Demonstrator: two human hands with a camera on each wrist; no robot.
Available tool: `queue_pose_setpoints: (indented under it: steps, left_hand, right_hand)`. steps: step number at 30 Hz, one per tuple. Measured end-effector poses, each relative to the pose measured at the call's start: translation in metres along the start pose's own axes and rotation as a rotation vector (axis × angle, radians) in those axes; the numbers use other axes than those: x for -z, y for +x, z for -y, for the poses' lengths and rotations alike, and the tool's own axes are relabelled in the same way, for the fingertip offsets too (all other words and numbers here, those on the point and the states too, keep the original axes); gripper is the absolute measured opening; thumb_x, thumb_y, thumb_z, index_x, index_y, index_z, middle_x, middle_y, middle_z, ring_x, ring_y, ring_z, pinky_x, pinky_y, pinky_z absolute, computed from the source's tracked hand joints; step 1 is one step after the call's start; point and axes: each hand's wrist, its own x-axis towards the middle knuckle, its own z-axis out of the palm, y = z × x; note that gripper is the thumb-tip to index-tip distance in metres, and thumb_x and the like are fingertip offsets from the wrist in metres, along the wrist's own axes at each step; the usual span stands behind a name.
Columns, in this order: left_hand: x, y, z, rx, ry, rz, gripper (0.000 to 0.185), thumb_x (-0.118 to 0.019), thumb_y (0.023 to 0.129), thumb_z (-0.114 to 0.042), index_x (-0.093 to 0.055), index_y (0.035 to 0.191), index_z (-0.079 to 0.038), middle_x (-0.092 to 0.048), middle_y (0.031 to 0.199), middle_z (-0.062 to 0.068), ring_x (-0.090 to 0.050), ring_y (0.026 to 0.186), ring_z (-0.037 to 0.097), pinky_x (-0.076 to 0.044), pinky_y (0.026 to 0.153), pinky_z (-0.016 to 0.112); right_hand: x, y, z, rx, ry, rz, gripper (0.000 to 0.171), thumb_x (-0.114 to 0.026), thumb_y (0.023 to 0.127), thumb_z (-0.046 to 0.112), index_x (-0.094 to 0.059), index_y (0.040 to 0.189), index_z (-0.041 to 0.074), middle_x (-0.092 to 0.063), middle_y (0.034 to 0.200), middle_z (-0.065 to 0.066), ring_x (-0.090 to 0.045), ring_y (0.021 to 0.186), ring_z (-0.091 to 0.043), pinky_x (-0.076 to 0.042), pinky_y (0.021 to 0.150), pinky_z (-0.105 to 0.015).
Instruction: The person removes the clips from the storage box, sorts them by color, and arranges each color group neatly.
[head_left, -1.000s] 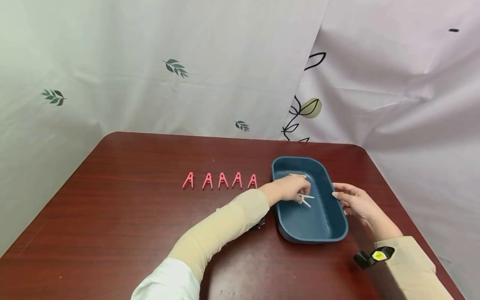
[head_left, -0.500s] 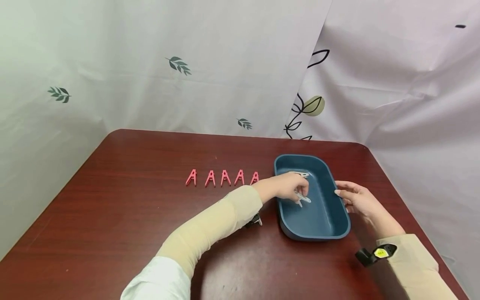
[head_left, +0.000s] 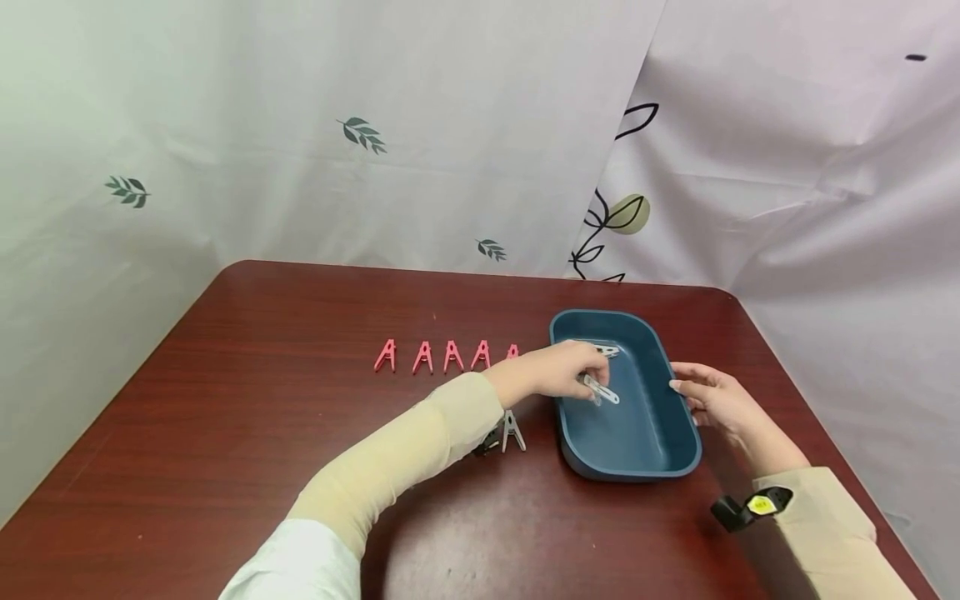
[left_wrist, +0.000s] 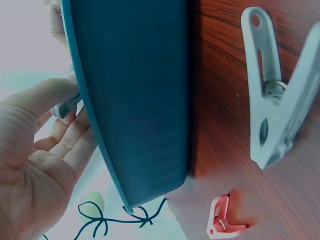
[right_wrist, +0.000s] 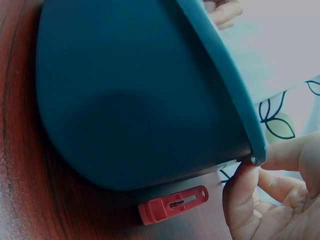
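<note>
My left hand (head_left: 587,377) reaches over the near-left rim of a dark blue tub (head_left: 678,462) and pinches a white clothespin (head_left: 602,390) just above the tub's floor. In the left wrist view that clothespin (left_wrist: 64,107) shows between thumb and fingers behind the tub's wall (left_wrist: 135,100). A second white clothespin (head_left: 604,351) lies at the tub's far end. My right hand (head_left: 688,388) rests with relaxed fingers against the tub's right rim; its fingertips (right_wrist: 243,192) touch the rim's edge.
Several pink clothespins (head_left: 422,357) stand in a row left of the tub on the dark red table (head_left: 225,433). One white clothespin (head_left: 512,432) stands by my left forearm, also seen in the left wrist view (left_wrist: 277,100). Curtains hang behind the table.
My left hand has drawn back to the left with the white clothespin, raising it off the tub's floor. The white clothespin on the table has come out from under my forearm.
</note>
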Motion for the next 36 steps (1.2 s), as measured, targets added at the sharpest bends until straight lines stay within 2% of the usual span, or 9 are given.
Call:
queue_pose_setpoints:
  steps: [3,9,15,24,29,32,36]
  left_hand:
    - [0.003,-0.006,0.001,-0.009,-0.012,-0.03,0.012,-0.066,0.088,-0.01,-0.067,0.1,-0.007,-0.062,0.098,0.005,-0.051,0.091,0.013,-0.042,0.08,0.017]
    - [0.012,-0.019,0.005,0.018,-0.104,-0.1,0.019,-0.066,0.088,-0.008,-0.069,0.106,-0.004,-0.06,0.098,0.008,-0.05,0.088,0.014,-0.041,0.077,0.015]
    - [0.022,-0.032,0.012,0.048,-0.181,-0.172,0.02,-0.066,0.086,-0.006,-0.07,0.105,-0.003,-0.059,0.098,0.01,-0.055,0.088,0.016,-0.044,0.078,0.012]
    - [0.034,-0.051,0.016,0.164,-0.262,-0.188,0.039,-0.067,0.088,-0.008,-0.056,0.125,-0.005,-0.061,0.111,0.01,-0.063,0.102,0.018,-0.047,0.089,0.021]
    - [0.035,-0.062,0.018,0.182,-0.34,-0.224,0.043,-0.068,0.088,-0.009,-0.053,0.128,-0.005,-0.064,0.108,0.01,-0.064,0.1,0.018,-0.05,0.083,0.023]
    - [0.034,-0.07,0.022,0.162,-0.394,-0.271,0.04,-0.068,0.087,-0.008,-0.055,0.124,-0.001,-0.066,0.106,0.012,-0.065,0.095,0.018,-0.053,0.078,0.027]
    - [0.034,-0.082,0.027,0.154,-0.432,-0.325,0.03,-0.067,0.087,-0.006,-0.06,0.116,0.0,-0.067,0.103,0.012,-0.065,0.088,0.016,-0.054,0.071,0.03]
  right_hand:
    - [0.0,0.001,0.0,0.0,0.002,0.005,0.053,-0.054,0.097,0.019,-0.035,0.139,-0.006,-0.067,0.077,0.014,-0.062,0.066,-0.005,-0.052,0.058,-0.026]
    - [0.0,0.001,-0.001,-0.002,-0.021,0.008,0.056,-0.053,0.098,0.019,-0.03,0.141,-0.008,-0.065,0.077,0.014,-0.061,0.066,-0.005,-0.053,0.059,-0.026]
    - [0.002,0.002,-0.003,-0.006,0.01,0.015,0.047,-0.054,0.097,0.019,-0.039,0.138,-0.001,-0.066,0.077,0.013,-0.062,0.066,-0.005,-0.053,0.059,-0.026]
    - [0.001,0.002,-0.002,-0.001,-0.001,0.019,0.052,-0.054,0.097,0.02,-0.035,0.139,-0.004,-0.067,0.079,0.014,-0.064,0.068,-0.005,-0.053,0.06,-0.027]
    - [0.002,0.002,-0.002,-0.005,0.004,0.017,0.046,-0.054,0.097,0.02,-0.04,0.137,0.0,-0.067,0.079,0.014,-0.064,0.068,-0.005,-0.053,0.06,-0.026]
    - [0.002,0.002,-0.003,-0.004,0.009,0.017,0.043,-0.054,0.097,0.02,-0.043,0.135,0.003,-0.067,0.079,0.014,-0.064,0.068,-0.005,-0.054,0.06,-0.027]
    - [0.002,0.002,-0.004,0.003,0.009,0.015,0.045,-0.054,0.097,0.021,-0.042,0.136,0.002,-0.067,0.08,0.014,-0.064,0.069,-0.006,-0.054,0.061,-0.027]
